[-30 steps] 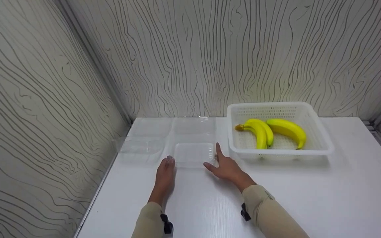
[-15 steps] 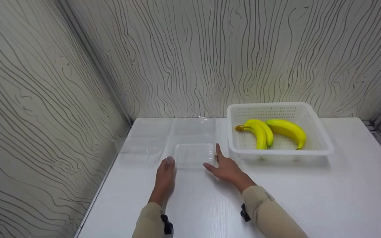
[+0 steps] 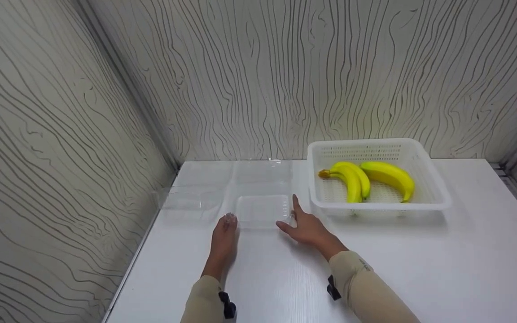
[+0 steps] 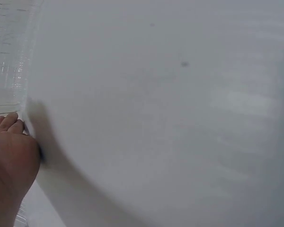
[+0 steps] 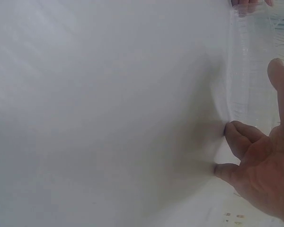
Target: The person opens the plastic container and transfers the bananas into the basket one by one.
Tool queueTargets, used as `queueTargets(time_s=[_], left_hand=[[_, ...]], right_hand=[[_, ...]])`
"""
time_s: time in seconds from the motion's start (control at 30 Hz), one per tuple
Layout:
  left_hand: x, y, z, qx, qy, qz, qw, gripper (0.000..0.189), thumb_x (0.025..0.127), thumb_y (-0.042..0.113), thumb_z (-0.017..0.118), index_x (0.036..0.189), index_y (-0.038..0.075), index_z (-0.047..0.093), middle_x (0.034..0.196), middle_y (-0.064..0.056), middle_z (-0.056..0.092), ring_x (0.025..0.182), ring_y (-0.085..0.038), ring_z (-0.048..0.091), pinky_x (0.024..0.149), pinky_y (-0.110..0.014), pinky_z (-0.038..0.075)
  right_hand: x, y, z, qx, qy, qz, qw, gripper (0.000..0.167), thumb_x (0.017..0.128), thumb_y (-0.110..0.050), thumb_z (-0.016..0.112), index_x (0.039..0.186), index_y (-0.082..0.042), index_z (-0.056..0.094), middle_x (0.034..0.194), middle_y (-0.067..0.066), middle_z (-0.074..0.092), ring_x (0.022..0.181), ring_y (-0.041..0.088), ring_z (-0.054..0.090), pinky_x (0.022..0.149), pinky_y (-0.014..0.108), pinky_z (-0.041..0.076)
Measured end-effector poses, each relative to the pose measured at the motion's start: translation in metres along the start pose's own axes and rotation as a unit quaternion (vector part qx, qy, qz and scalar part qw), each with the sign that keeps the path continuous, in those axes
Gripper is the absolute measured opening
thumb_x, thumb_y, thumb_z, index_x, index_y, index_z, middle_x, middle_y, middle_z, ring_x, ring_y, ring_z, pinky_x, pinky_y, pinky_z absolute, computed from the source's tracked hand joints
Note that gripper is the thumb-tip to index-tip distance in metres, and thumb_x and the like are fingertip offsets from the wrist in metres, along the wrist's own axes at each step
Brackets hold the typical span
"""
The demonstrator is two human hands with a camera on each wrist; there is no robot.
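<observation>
A clear plastic clamshell container (image 3: pixel 263 208) lies on the white table with its lid (image 3: pixel 263 172) folded open behind it. At its near left corner, my left hand (image 3: pixel 225 233) pinches the edge; in the left wrist view that hand (image 4: pixel 12 156) shows only partly. My right hand (image 3: pixel 305 226) rests at the container's right side, thumb and index finger spread apart around the near right corner. In the right wrist view, fingertips (image 5: pixel 232 127) touch down beside the container wall (image 5: pixel 250 71), and the thumb stands apart from them.
Another clear plastic container (image 3: pixel 191 199) lies to the left, reaching past the table's left edge. A white perforated basket (image 3: pixel 440 193) at the back right holds yellow bananas (image 3: pixel 391 176). Wood-patterned walls (image 3: pixel 258 80) close off the back and left.
</observation>
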State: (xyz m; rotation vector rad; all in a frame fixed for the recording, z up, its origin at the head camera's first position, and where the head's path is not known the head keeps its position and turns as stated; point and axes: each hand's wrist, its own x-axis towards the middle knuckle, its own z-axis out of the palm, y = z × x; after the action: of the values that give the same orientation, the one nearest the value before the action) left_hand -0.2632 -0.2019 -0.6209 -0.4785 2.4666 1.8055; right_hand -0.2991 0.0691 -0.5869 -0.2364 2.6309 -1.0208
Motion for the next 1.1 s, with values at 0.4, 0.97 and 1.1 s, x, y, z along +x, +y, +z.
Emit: queueTargets(time_s=[0.4, 0.97, 1.1], left_hand=[[-0.0079, -0.0025, -0.0019, -0.027, -0.024, 0.008, 0.9993, 0.095, 0.102, 0.078, 0.038, 0.171, 0.014, 0.025, 0.181, -0.007, 0.021, 0.169, -0.033, 0.015, 0.137, -0.054, 0.017], [-0.0057, 0.0037, 0.0023, -0.012, -0.02, -0.012, 0.9997, 0.104, 0.093, 0.09, 0.034, 0.171, 0.022, 0.026, 0.18, -0.002, 0.024, 0.169, -0.032, 0.018, 0.137, -0.055, 0.019], [-0.0064, 0.0017, 0.0029, -0.007, -0.015, -0.005, 0.9998, 0.102, 0.095, 0.088, 0.033, 0.171, 0.02, 0.026, 0.18, -0.003, 0.025, 0.169, -0.032, 0.019, 0.137, -0.055, 0.019]], right_hand=[[-0.0013, 0.0016, 0.0043, 0.001, -0.002, 0.006, 1.0, 0.116, 0.095, -0.074, 0.062, 0.174, -0.019, -0.003, 0.165, 0.014, 0.051, 0.151, 0.04, 0.052, 0.127, 0.057, 0.04], [-0.0007, 0.0015, 0.0005, 0.003, 0.007, 0.01, 0.9999, 0.117, 0.093, -0.077, 0.062, 0.174, -0.018, 0.002, 0.166, 0.014, 0.05, 0.153, 0.041, 0.049, 0.128, 0.058, 0.039], [-0.002, 0.0019, 0.0023, 0.002, 0.006, 0.009, 0.9999, 0.116, 0.093, -0.077, 0.062, 0.174, -0.017, 0.005, 0.166, 0.013, 0.051, 0.153, 0.041, 0.049, 0.128, 0.058, 0.039]])
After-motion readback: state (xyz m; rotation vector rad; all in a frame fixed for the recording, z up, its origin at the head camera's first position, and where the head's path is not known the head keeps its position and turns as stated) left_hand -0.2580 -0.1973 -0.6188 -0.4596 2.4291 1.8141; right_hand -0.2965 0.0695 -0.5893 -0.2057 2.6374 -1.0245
